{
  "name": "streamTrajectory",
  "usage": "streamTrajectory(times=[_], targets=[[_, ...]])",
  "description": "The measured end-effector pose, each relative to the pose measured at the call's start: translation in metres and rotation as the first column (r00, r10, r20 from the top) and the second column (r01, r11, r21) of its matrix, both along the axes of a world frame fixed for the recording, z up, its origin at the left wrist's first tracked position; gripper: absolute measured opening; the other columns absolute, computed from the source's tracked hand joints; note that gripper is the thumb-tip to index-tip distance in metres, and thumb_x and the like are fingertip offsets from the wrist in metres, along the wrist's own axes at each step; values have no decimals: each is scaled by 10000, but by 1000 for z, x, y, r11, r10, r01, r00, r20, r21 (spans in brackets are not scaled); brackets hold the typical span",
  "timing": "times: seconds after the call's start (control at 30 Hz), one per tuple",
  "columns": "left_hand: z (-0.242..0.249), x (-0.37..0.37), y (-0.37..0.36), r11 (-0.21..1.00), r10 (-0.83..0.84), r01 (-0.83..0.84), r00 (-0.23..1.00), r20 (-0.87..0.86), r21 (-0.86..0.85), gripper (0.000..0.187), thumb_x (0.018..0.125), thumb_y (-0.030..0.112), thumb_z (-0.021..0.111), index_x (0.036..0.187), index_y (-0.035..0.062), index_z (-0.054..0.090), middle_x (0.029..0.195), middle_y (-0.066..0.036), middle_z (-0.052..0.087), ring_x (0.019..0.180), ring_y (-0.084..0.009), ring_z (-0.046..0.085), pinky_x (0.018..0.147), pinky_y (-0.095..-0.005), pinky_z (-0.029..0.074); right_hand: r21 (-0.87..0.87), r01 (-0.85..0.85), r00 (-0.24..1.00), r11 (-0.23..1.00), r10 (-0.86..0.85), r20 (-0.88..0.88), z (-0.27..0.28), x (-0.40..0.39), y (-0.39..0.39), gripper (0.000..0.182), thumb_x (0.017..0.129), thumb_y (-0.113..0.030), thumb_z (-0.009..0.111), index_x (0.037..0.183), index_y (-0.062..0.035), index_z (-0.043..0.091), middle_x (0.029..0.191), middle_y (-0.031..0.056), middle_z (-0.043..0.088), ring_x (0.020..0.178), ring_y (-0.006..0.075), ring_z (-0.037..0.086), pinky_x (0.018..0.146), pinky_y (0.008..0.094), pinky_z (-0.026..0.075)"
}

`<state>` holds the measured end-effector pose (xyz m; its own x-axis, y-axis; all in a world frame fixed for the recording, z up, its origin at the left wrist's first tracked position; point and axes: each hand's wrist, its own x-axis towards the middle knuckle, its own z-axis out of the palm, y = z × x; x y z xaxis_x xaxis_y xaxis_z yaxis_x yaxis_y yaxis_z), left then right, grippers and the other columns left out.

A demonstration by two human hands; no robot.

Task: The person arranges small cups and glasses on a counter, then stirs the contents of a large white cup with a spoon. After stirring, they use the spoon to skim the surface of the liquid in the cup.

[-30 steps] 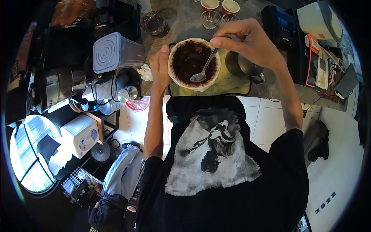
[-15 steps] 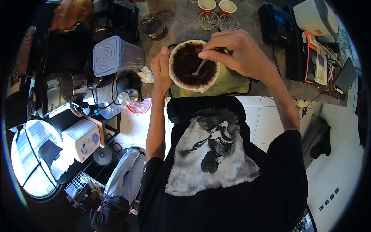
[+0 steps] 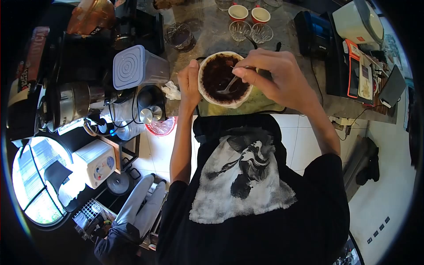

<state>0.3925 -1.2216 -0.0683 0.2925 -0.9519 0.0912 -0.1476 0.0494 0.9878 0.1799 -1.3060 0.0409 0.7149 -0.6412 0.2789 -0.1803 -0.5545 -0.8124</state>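
A white bowl (image 3: 201,90) with a scalloped rim stands on a yellow-green mat (image 3: 260,104) at the counter's front edge. Dark brown, wet-looking stuff (image 3: 212,79) fills it and smears its inner wall. My left hand (image 3: 190,84) is closed at the bowl's left side, thumb up; its grip on the bowl is partly hidden. Over the right rim, my right hand (image 3: 276,77) pinches a metal spoon (image 3: 229,85), whose tip rests in the dark stuff. Crumpled white tissue (image 3: 171,90) lies left of my left hand.
Behind the bowl stand two red cups (image 3: 238,13) and clear glasses (image 3: 240,31). A lidded plastic container (image 3: 152,66) and a dark-filled glass (image 3: 180,37) are at left. A scale-like device (image 3: 364,84) sits right. Another person's legs (image 3: 141,203) show lower left.
The spoon tip has shifted slightly within the bowl as my right hand moves. The whole view has tilted a little, and the other person's legs have moved. Both hands keep their holds.
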Motion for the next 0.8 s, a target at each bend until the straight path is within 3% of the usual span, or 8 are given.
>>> streamTrajectory(times=[0.3, 0.4, 0.47, 0.6, 0.67, 0.8], targets=[[-5, -1, -2, 1000, 0, 1, 1000, 28, -21, 518, 1079, 285, 368, 679, -2, 529, 593, 22, 492, 581, -49, 403, 503, -279, 323, -79, -28, 997, 996, 33, 62, -11, 6, 22, 152, 875, -133, 693, 938, 5, 701, 906, 155, 699, 834, 333, 668, 755, 397, 528], [-5, -4, -3, 997, 22, -14, 993, 112, -75, 517, 1080, 282, 366, 683, -5, 529, 593, 14, 493, 578, -57, 400, 504, -284, 321, -91, 4, 1000, 996, -4, 4, -24, 7, 23, 150, 878, -134, 687, 939, 3, 695, 903, 156, 697, 841, 333, 661, 788, 405, 522], [-6, -5, -2, 999, 16, -13, 998, 59, -46, 504, 1075, 289, 387, 678, 19, 540, 595, 23, 486, 573, -49, 394, 503, -275, 322, -53, 45, 999, 998, -45, -15, -32, 6, 22, 156, 884, -141, 682, 934, 6, 690, 893, 154, 693, 839, 328, 656, 801, 409, 514], [-4, -10, -3, 1000, 17, -17, 999, -28, -19, 499, 1071, 292, 407, 661, 41, 539, 587, 32, 475, 560, -38, 382, 493, -266, 315, -84, 109, 994, 990, -107, 25, -30, 1, 19, 157, 881, -139, 692, 932, 9, 688, 856, 147, 688, 801, 325, 656, 755, 396, 521], [-7, -10, -4, 999, 18, -18, 1000, -14, -30, 500, 1070, 290, 409, 659, 36, 538, 583, 28, 477, 558, -39, 382, 492, -271, 316, -31, 150, 989, 988, -150, 17, -19, -3, 21, 149, 876, -135, 705, 918, 6, 685, 819, 140, 683, 749, 319, 655, 703, 377, 523], [0, -14, -4, 999, 21, -19, 998, 57, -48, 503, 1067, 291, 414, 656, 24, 530, 585, 18, 482, 564, -48, 390, 502, -285, 326, -93, 182, 980, 979, -173, 102, -10, -5, 27, 134, 862, -122, 719, 902, 1, 682, 785, 134, 673, 705, 313, 649, 669, 365, 522]])
